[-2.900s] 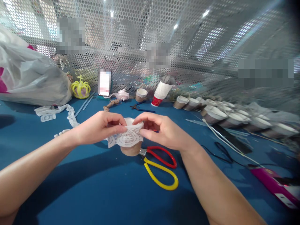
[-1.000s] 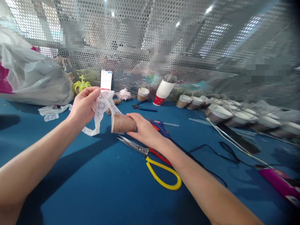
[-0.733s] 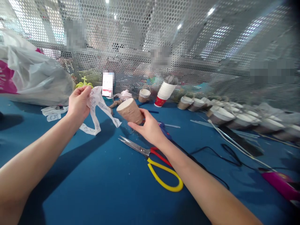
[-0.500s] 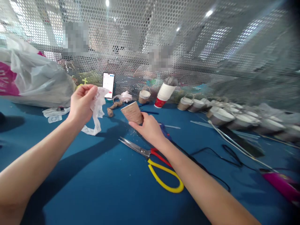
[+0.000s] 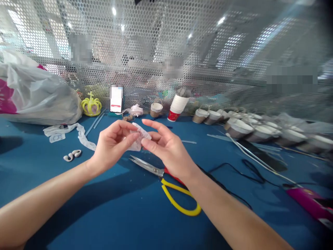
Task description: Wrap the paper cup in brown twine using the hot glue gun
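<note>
Both hands raised together over the blue table (image 5: 109, 215): left hand (image 5: 112, 146) pinches white lace strip (image 5: 139, 139); right hand (image 5: 166, 147), fingers loosely spread, probably touching it.

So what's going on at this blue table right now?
A person holds a strip of white lace ribbon between both hands above the blue table. The left hand pinches it between thumb and fingers; the right hand touches it with fingers spread. Scissors with red and yellow handles lie just beneath, blades open. A row of twine-wrapped paper cups lies along the perforated metal screen.
</note>
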A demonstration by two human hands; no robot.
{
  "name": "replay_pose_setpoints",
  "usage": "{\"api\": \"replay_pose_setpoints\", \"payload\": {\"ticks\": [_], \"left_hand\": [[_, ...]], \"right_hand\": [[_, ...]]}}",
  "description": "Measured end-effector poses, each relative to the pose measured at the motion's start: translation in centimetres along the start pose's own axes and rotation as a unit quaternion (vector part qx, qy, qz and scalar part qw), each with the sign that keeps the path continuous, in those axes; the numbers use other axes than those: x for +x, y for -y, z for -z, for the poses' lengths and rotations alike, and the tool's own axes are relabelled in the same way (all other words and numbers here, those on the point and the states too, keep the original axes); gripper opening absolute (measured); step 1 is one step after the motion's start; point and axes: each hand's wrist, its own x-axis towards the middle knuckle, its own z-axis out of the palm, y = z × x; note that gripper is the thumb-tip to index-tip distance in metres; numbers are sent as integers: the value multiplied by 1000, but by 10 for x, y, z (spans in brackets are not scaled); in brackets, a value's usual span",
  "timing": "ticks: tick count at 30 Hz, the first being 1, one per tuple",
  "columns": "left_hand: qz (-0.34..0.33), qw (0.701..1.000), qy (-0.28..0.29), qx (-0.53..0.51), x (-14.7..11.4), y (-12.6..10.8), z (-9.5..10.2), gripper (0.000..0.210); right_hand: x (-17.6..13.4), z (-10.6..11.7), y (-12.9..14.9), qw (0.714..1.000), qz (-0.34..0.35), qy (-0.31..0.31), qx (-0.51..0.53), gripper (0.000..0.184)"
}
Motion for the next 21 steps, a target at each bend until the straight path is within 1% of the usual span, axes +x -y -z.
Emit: {"api": "replay_pose_setpoints", "payload": {"ticks": [2, 4, 6, 9, 11, 13, 16, 18, 21], "left_hand": [[-21, 999, 11, 26, -2, -1, 1, 18], [-21, 999, 16, 35, -1, -2, 2, 22], [14, 999, 27, 19, 2, -3, 4, 24], [83, 994, 53, -41, 8, -1, 4, 23], [106, 990, 56, -68, 10, 2, 4, 22], [111, 990, 48, -65, 10, 3, 3, 21], [90, 995, 36, -12, 10, 2, 5, 22], [59, 996, 31, 51, 10, -1, 7, 23], [3, 989, 22, 146, 11, -3, 11, 18]], "right_hand": [[-2, -3, 2, 999, 17, -27, -11, 36], [-2, -3, 1, 998, 29, -46, -31, 28], [-1, -1, 0, 996, 35, -52, -60, 25], [0, 3, -2, 992, 56, -49, -104, 26], [-1, 3, -3, 989, 70, -45, -125, 25], [-1, 2, -4, 986, 77, -48, -142, 23], [-1, 2, -6, 982, 78, -57, -160, 22], [0, 2, -7, 980, 79, -66, -172, 21], [0, 5, -8, 975, 83, -81, -190, 19]]}}
